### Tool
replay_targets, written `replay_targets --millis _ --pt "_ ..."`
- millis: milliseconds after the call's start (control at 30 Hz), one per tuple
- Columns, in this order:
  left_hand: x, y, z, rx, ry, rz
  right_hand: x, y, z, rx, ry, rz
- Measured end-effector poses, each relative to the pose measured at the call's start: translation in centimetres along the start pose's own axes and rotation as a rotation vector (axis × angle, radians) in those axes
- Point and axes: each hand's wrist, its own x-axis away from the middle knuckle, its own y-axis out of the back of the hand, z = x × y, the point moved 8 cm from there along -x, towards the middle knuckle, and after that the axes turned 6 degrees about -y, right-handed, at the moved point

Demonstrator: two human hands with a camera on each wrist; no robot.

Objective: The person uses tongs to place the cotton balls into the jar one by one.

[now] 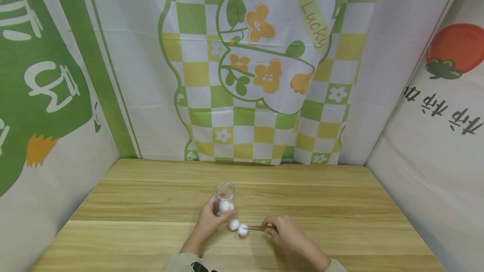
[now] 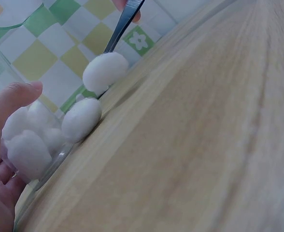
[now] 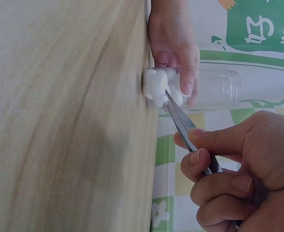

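A clear jar point(image 1: 225, 191) stands upright on the table, with several white cotton balls point(image 2: 28, 147) in its lower part. My left hand point(image 1: 211, 216) holds it round the lower side, thumb across the front. One loose cotton ball point(image 2: 82, 120) lies on the table beside the jar. In my right hand point(image 1: 284, 233) I grip metal tweezers point(image 3: 183, 123) between thumb and fingers. Their tips pinch another cotton ball point(image 1: 243, 230), just right of the loose one. Whether this ball is touching the table, I cannot tell. In the right wrist view the balls overlap in front of the jar's base.
The wood-grain table point(image 1: 340, 205) reaches out to both sides and behind the jar. A checked green, yellow and white cloth point(image 1: 261, 137) hangs at its far edge. Printed cloth walls stand on the left and right.
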Motion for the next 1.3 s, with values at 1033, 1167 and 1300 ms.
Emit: replay_targets --millis 1033,1167,1300 --pt "0.0 0.1 0.1 -0.027 0.021 -0.002 -0.2 2.7 0.5 -0.079 0.033 -0.122" --pt "0.0 0.0 -0.1 -0.023 0.006 -0.002 -0.3 2.9 0.7 -0.063 0.030 -0.140" --pt "0.1 0.0 -0.1 -0.009 0.001 -0.004 -0.4 3.2 1.0 -0.058 0.034 -0.146"
